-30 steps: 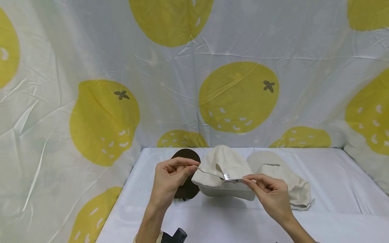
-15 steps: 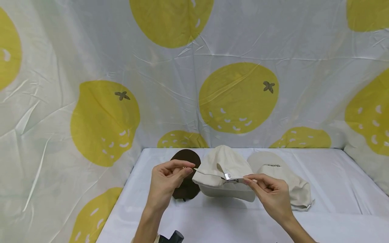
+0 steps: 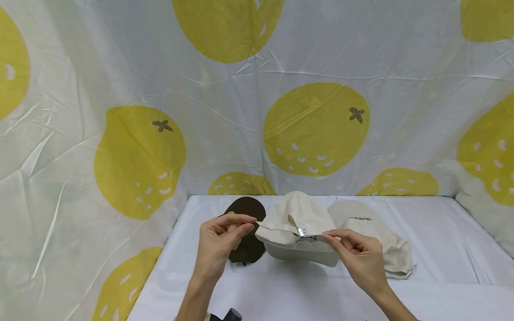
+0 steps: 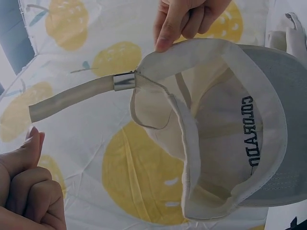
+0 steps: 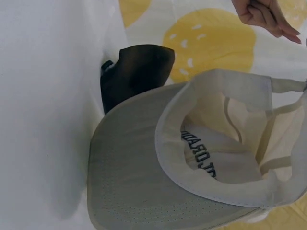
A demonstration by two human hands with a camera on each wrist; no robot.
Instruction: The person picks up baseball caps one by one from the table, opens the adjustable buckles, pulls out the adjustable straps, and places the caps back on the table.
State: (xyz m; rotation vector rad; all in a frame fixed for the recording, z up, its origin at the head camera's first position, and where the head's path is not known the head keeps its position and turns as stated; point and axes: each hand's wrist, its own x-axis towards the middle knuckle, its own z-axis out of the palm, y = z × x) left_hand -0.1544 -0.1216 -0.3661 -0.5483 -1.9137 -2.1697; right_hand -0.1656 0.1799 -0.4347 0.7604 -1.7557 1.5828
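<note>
A cream baseball cap (image 3: 299,211) with a grey brim hangs between my hands, its opening and the word COLORADO inside visible in the left wrist view. My right hand (image 3: 359,256) pinches the band at the back. From the metal buckle (image 4: 124,81) a fabric strap (image 4: 74,98) sticks out toward the left. My left hand (image 3: 218,240) has its fingers curled, thumb and index tip together; in the left wrist view the fingertips lie just below the strap's end with a small gap.
Behind my left hand a dark brown cap (image 3: 250,245) lies on the white table (image 3: 437,232). Another cream cap with a pale brim (image 3: 375,240) lies to the right. A lemon-print curtain (image 3: 225,125) closes off the back and sides.
My left hand has let go of the strap's end and shifted slightly left. The right hand keeps its pinch on the cap's back band, nearly still.
</note>
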